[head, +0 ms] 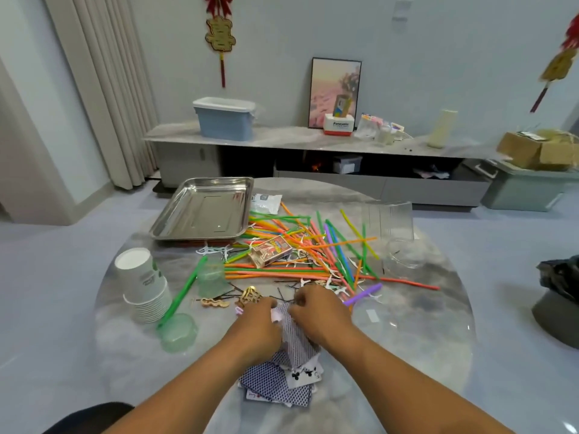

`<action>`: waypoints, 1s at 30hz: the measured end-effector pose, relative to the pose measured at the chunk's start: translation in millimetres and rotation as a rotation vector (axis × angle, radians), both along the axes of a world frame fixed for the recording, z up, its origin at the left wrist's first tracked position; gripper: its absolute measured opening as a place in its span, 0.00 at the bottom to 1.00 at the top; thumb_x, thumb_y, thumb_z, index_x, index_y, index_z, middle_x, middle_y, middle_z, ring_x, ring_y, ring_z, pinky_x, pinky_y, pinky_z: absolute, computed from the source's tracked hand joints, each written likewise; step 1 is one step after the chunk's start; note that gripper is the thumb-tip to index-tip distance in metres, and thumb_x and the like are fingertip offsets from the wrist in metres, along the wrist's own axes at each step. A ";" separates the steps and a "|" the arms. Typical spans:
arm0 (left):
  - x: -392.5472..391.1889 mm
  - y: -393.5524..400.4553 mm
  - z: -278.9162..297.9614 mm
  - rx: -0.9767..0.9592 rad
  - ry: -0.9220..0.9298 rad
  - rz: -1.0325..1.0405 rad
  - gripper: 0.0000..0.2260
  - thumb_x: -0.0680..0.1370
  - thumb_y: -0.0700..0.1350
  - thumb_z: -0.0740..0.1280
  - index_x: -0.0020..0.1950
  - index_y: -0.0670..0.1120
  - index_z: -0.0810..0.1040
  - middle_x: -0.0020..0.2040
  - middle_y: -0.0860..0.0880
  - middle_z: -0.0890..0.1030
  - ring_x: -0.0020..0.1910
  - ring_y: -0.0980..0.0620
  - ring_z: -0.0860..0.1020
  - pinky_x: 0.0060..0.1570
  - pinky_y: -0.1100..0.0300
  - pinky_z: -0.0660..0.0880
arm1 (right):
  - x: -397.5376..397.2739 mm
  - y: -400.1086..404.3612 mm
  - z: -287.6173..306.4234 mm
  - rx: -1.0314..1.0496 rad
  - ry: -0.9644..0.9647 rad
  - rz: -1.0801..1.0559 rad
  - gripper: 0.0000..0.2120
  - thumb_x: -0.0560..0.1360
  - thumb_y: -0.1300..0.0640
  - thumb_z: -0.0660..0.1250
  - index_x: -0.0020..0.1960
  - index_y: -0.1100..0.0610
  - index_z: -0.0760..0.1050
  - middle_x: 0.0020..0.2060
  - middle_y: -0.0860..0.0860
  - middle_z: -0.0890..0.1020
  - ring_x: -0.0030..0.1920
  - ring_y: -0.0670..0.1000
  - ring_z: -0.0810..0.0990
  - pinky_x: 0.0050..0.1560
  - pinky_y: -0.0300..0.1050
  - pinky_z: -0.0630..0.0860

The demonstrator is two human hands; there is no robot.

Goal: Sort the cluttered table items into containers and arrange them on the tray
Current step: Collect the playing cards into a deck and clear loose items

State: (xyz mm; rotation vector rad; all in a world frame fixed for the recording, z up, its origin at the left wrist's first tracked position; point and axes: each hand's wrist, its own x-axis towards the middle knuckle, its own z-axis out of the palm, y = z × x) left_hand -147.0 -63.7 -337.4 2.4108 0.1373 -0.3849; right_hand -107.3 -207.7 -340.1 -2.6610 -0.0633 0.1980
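Bare forearms reach in from 6 o'clock and meet over the near middle of the round marble table (423, 308). The left hand (255, 327) lies knuckles up with its fingers curled down, pinching the left side of a small bunch of blue-backed playing cards (296, 339). The right hand (316, 311) mirrors it, fingers bent and tips pressed onto the top right of the same bunch, so both hands grip the cards between them. The two hands sit just beside each other, almost touching at the fingertips.

More cards (275, 385) lie scattered flat on the table at 6 o'clock of the hands, beneath the wrists, some face up.

At 12 o'clock of the hands spreads a heap of coloured straws (313, 245) with a card box (272, 250) resting on it. Black hairpins (283, 285) and two golden hair clips (232, 300) lie just beyond the fingers.

At 11 o'clock, at the far left of the table, sits the steel tray (200, 211), holding nothing. At 9 o'clock stands a stack of paper cups (144, 285), with two green plastic cups (180, 332) near it, one upside down and a green straw leaning across them. At 2 o'clock are clear plastic cups (391, 220), one lying on its side. A white packet (266, 202) lies just right of the tray.
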 end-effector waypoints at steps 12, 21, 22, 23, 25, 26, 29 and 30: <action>95.6 -48.4 16.9 -0.225 -0.266 -0.051 0.24 0.83 0.42 0.62 0.78 0.52 0.63 0.77 0.49 0.67 0.75 0.49 0.67 0.70 0.52 0.69 | 90.3 -62.9 7.7 0.388 -0.348 -0.313 0.18 0.77 0.49 0.71 0.66 0.50 0.78 0.61 0.50 0.80 0.62 0.51 0.78 0.62 0.52 0.76; 146.4 -43.9 -6.8 -0.313 -0.334 0.094 0.23 0.83 0.44 0.63 0.76 0.58 0.64 0.73 0.53 0.70 0.55 0.62 0.71 0.56 0.57 0.70 | 220.8 -157.9 49.3 0.015 -0.458 -0.461 0.42 0.70 0.42 0.77 0.78 0.50 0.63 0.74 0.54 0.68 0.74 0.58 0.65 0.73 0.57 0.64; 150.9 -43.7 -8.2 -0.330 -0.336 0.117 0.22 0.83 0.44 0.63 0.76 0.59 0.64 0.72 0.54 0.70 0.51 0.65 0.71 0.56 0.55 0.71 | 233.9 -165.3 50.4 -0.007 -0.461 -0.475 0.43 0.70 0.41 0.77 0.78 0.50 0.62 0.74 0.54 0.67 0.75 0.58 0.64 0.74 0.57 0.63; 155.1 -43.5 -10.1 -0.344 -0.342 0.126 0.22 0.83 0.44 0.63 0.75 0.60 0.65 0.71 0.55 0.71 0.52 0.64 0.71 0.57 0.53 0.72 | 246.7 -171.6 50.9 -0.023 -0.456 -0.497 0.43 0.69 0.40 0.77 0.78 0.50 0.62 0.75 0.55 0.66 0.76 0.58 0.63 0.75 0.58 0.61; 159.6 -41.5 -13.9 -0.391 -0.341 0.132 0.21 0.84 0.45 0.63 0.73 0.62 0.66 0.71 0.56 0.71 0.59 0.59 0.72 0.57 0.54 0.71 | 266.7 -181.6 50.6 -0.070 -0.404 -0.555 0.46 0.68 0.37 0.76 0.78 0.49 0.60 0.76 0.56 0.64 0.76 0.60 0.61 0.76 0.59 0.58; 161.1 -39.9 -16.4 -0.417 -0.339 0.136 0.21 0.84 0.45 0.63 0.73 0.62 0.66 0.71 0.56 0.71 0.63 0.57 0.71 0.56 0.55 0.70 | 273.7 -184.8 48.4 -0.105 -0.357 -0.584 0.47 0.67 0.35 0.76 0.78 0.48 0.59 0.76 0.57 0.64 0.76 0.61 0.61 0.76 0.60 0.58; 166.3 -35.2 -21.8 -0.437 -0.345 0.156 0.21 0.84 0.44 0.63 0.74 0.62 0.66 0.72 0.55 0.71 0.67 0.57 0.70 0.55 0.60 0.69 | 285.5 -190.4 39.6 -0.139 -0.191 -0.653 0.48 0.67 0.33 0.75 0.79 0.49 0.57 0.75 0.60 0.62 0.73 0.66 0.65 0.71 0.62 0.60; 168.8 -34.6 -22.7 -0.438 -0.349 0.158 0.21 0.84 0.43 0.63 0.74 0.61 0.66 0.72 0.55 0.71 0.65 0.60 0.71 0.52 0.65 0.69 | 287.0 -192.4 37.5 -0.117 -0.156 -0.664 0.47 0.68 0.34 0.75 0.78 0.50 0.58 0.74 0.61 0.63 0.70 0.67 0.68 0.68 0.62 0.63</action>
